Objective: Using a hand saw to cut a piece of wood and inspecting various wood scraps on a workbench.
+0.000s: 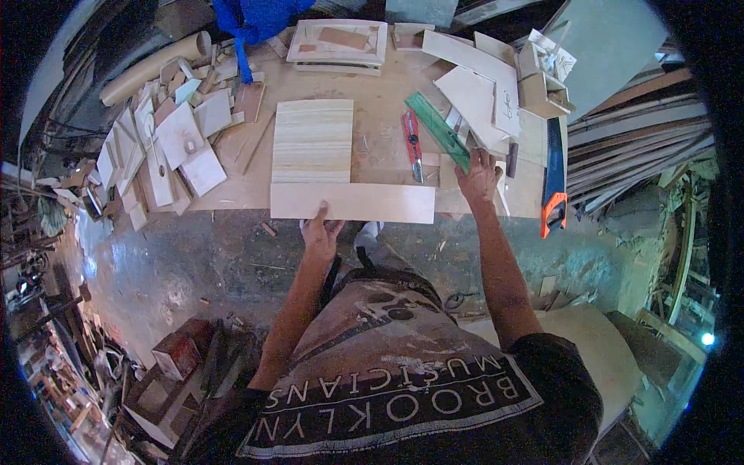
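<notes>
My left hand [321, 231] grips the near edge of a long pale board [372, 201], thumb on top and fingers at the bench edge. Behind that board lies a square panel [311, 141] with streaky pale grain. My right hand [478, 177] is closed on the lower end of a translucent green ruler [435, 128], which lies at a slant. A red utility knife [411, 138] with a long blade lies between the panel and the ruler.
Wood offcuts [183, 136] and a cardboard tube [147, 74] fill the workbench's [372, 77] left. A blue cloth [256, 23], stacked boards [337, 43], white panels [473, 93] and a small box [542, 93] line the back. An orange-handled saw [554, 201] lies at the right edge.
</notes>
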Demonstrator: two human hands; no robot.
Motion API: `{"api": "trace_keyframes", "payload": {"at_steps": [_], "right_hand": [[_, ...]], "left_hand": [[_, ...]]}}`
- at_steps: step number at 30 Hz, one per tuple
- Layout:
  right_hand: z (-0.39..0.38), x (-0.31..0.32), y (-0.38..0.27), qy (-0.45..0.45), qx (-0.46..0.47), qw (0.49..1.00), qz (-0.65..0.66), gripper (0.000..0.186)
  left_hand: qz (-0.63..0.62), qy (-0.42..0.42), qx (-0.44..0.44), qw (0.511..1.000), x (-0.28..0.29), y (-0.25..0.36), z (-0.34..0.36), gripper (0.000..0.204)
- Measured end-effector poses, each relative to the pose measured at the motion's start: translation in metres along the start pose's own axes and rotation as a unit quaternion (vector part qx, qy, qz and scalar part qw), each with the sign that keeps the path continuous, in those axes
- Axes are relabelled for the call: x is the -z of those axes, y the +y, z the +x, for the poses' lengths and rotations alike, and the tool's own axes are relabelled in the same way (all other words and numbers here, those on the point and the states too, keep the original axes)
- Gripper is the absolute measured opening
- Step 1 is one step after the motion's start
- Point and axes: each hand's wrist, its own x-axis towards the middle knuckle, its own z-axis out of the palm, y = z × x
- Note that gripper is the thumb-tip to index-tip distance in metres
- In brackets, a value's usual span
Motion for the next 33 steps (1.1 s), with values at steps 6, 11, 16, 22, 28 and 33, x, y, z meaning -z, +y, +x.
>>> {"api": "trace_keyframes", "payload": {"at_steps": [6,11,16,22,28,33], "right_hand": [[0.008,-0.036,0.043,0.009,-0.018,0.991,0.13,0.046],[0.023,-0.013,0.024,-0.043,0.011,0.989,0.14,0.035],[0.043,-0.024,0.029,-0.115,-0.01,0.975,0.189,0.028],[0.039,-0.021,0.005,0.003,0.058,0.966,0.253,0.017],[0.013,-0.012,0.015,-0.015,0.014,0.987,0.157,0.061],[0.0,-0.005,-0.008,-0.025,0.125,0.989,0.071,0.06]], "left_hand": [[-0.068,-0.081,-0.002,0.994,-0.023,0.031,-0.037,0.03],[-0.161,-0.126,-0.028,0.979,-0.03,0.067,-0.038,0.032],[-0.176,-0.146,-0.032,0.973,-0.043,0.091,-0.038,0.034],[0.015,-0.023,-0.135,0.991,-0.049,0.104,-0.066,0.04],[0.283,-0.007,-0.345,0.895,-0.077,0.118,-0.109,0.027],[0.406,0.058,-0.56,0.72,-0.09,0.124,-0.124,0.022]]}}
